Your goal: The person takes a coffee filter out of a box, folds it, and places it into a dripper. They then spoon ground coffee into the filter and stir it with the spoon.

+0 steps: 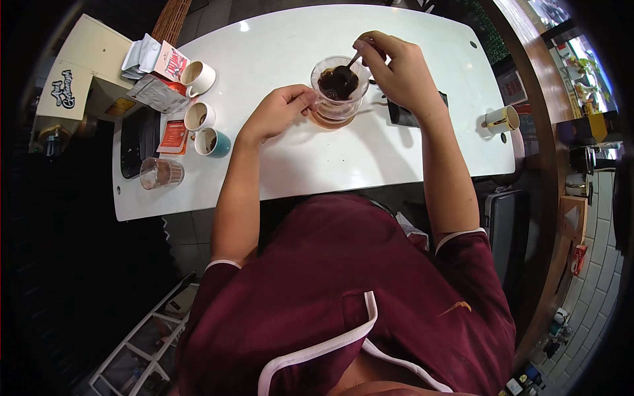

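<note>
A clear glass dripper [339,80] with dark, wet coffee [337,84] inside stands on a glass vessel [333,119] on the white table. From the right, my right hand [391,63] pinches the handle of a spoon [355,58], whose lower end dips into the coffee. On the left side, my left hand [281,111] has thumb and fingers closed at the dripper's edge, where a small handle seems to be; the fingers partly hide it. Behind my right forearm lies a black object [403,113], partly covered.
Three cups [199,78] [200,117] [212,142], a ribbed glass [162,173], coffee bags [157,92] and a cream-coloured machine [82,66] stand at the left. Near the right edge is a mug [502,120] on the white table [297,171].
</note>
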`<state>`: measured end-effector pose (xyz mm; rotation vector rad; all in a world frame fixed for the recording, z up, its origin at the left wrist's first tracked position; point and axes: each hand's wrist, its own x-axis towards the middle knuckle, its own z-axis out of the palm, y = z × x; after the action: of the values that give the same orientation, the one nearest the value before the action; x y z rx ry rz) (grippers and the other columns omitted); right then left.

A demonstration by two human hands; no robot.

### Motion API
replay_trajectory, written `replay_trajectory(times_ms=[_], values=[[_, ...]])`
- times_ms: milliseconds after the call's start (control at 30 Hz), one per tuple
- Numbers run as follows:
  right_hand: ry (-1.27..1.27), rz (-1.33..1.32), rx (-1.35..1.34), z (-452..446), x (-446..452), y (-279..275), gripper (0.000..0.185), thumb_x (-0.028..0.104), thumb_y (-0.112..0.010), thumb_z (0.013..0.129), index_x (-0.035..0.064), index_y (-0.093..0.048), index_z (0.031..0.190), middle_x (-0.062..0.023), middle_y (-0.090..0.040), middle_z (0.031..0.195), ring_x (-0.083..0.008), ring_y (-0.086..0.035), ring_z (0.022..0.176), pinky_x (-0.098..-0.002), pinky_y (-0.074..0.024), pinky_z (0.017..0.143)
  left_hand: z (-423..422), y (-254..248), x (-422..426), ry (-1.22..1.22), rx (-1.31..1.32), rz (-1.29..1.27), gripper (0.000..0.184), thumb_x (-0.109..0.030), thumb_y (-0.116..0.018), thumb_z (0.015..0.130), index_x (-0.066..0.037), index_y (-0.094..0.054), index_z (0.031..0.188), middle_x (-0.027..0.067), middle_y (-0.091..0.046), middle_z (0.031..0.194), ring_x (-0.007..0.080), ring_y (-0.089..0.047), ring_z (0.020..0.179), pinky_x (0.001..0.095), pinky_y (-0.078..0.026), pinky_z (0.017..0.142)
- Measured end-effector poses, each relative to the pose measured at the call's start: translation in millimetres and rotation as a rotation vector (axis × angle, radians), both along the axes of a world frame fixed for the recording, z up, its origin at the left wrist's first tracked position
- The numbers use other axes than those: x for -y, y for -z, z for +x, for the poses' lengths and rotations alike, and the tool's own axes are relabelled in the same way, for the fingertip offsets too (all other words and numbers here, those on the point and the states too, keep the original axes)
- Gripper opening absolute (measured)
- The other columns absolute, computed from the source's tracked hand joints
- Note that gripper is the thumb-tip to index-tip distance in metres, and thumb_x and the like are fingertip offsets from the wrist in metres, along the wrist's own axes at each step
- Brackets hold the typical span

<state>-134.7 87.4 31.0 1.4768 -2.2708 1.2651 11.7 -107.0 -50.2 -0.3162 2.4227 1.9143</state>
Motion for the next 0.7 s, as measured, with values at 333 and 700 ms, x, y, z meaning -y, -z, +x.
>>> replay_trajectory(times_ms=[333, 700], values=[[-0.034, -0.098, -0.181, -2, -7, -9, 0.015, 0.009, -0.062, 0.093, -0.0016, -0.069, 0.101, -0.0126, -0.068, 0.084, -0.0192, -0.068, 0.072, -0.0289, -0.0515, 0.065, -1, -30, -1, -0.062, -0.122, 0.068, 0.030, -0.028, -0.056, 0.101, 0.000, -0.068, 0.097, 0.0029, -0.066, 0.083, 0.0099, -0.054, 0.077, 0.0252, -0.045, 0.076], [-0.039, -0.178, -0.250, 5, -10, -21, 0.014, 0.007, -0.064, 0.091, -0.0015, -0.070, 0.101, -0.0110, -0.069, 0.082, -0.0169, -0.067, 0.071, -0.0263, -0.0511, 0.064, 0, -58, -4, -0.131, -0.170, 0.045, 0.030, -0.028, -0.055, 0.101, -0.002, -0.067, 0.091, 0.0038, -0.067, 0.081, 0.0090, -0.053, 0.074, 0.0235, -0.042, 0.072]])
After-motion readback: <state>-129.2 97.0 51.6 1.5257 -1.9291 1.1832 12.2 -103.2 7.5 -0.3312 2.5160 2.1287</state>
